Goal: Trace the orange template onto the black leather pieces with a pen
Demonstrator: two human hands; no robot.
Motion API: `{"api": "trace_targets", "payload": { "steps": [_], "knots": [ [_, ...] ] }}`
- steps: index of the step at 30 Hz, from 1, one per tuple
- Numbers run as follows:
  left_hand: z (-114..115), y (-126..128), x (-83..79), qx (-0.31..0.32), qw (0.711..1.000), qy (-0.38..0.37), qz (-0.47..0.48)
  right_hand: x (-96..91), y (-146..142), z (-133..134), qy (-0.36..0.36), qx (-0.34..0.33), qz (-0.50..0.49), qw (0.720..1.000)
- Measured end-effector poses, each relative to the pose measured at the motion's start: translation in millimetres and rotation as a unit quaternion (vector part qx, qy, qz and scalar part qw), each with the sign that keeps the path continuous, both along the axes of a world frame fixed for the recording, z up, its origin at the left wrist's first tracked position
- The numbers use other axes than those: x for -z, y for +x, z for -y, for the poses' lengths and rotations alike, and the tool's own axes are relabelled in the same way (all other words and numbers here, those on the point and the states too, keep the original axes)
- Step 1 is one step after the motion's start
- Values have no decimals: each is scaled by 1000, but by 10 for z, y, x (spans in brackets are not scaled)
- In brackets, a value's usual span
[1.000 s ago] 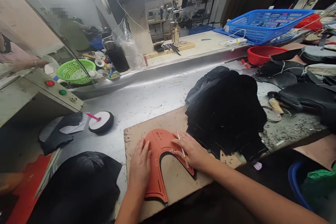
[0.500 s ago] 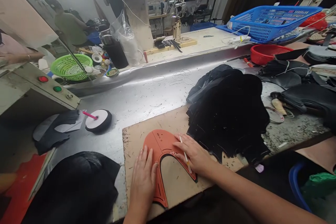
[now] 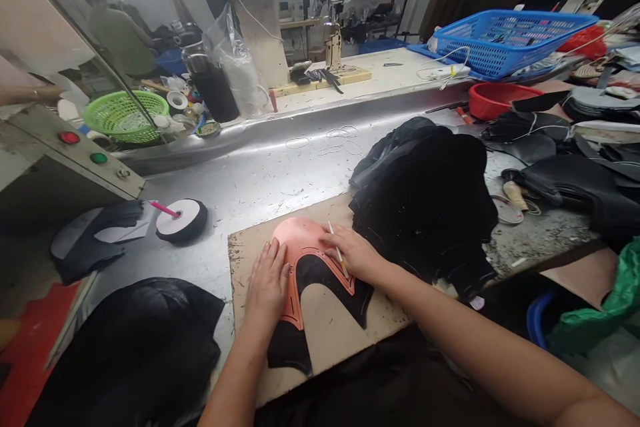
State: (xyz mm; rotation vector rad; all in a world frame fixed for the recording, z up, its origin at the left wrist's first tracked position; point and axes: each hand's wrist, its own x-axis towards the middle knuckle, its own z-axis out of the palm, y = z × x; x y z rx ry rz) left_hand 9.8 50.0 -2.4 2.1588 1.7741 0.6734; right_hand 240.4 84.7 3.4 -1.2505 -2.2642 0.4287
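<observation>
A horseshoe-shaped orange pattern template (image 3: pixel 299 236) lies over a matching black material piece (image 3: pixel 291 347), whose two legs and inner curve show beyond the template's near edges. My left hand (image 3: pixel 267 280) holds the template's left side, fingers fairly straight along its edge and thumb on top. In my right hand (image 3: pixel 355 250) is a slim white pen (image 3: pixel 337 253), slanted across the template's right leg, while the fingertips touch that leg. A tan board (image 3: pixel 245 267) lies beneath. How far the template is raised off the black piece cannot be made out.
A black material stack (image 3: pixel 425 200) stands right of the board; another black pile (image 3: pixel 135 347) is at left. Beyond are a tape roll (image 3: pixel 181 221) with a pink stick, thread loops, a blue basket (image 3: pixel 480 57), a red bowl (image 3: pixel 500 101) and a sewing machine (image 3: pixel 334 47).
Both hands have moved the orange template away from me over the black piece, uncovering more of its legs. The template's top now catches glare. The view has shifted slightly.
</observation>
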Motion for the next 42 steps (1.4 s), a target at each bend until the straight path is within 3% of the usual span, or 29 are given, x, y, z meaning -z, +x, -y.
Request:
{"api": "trace_targets", "payload": {
  "steps": [6, 10, 13, 16, 19, 23, 26, 29, 35, 42],
  "knots": [
    [-12, 50, -89, -39, 995, -39, 78, -4, 15, 15, -17, 6, -12, 1000],
    [-99, 50, -255, -148, 974, -78, 155, 13, -88, 18, -34, 16, -15, 999],
    [-183, 18, -384, -232, 937, -125, 227, 25, -204, 27, -49, 26, -20, 998],
    [-228, -36, -495, -254, 899, -174, 310, -24, -241, -2, -68, 27, -28, 997],
    [-195, -194, -607, -286, 863, -158, 385, -156, -153, -86, -96, 25, -35, 994],
    [-9, -594, -750, -376, 798, -87, 462, -351, -77, -192, -134, 56, 0, 989],
    [222, -851, -798, -424, 752, -70, 500, -424, -198, -189, -157, 76, 49, 983],
    [465, -954, -787, -452, 722, -63, 521, -455, -355, -125, -176, 85, 79, 978],
    [726, -983, -734, -462, 702, -54, 539, -490, -403, -33, -206, 98, 76, 971],
    [714, -950, -711, -422, 710, -61, 560, -369, -392, 31, -249, 80, -2, 965]
  ]
}}
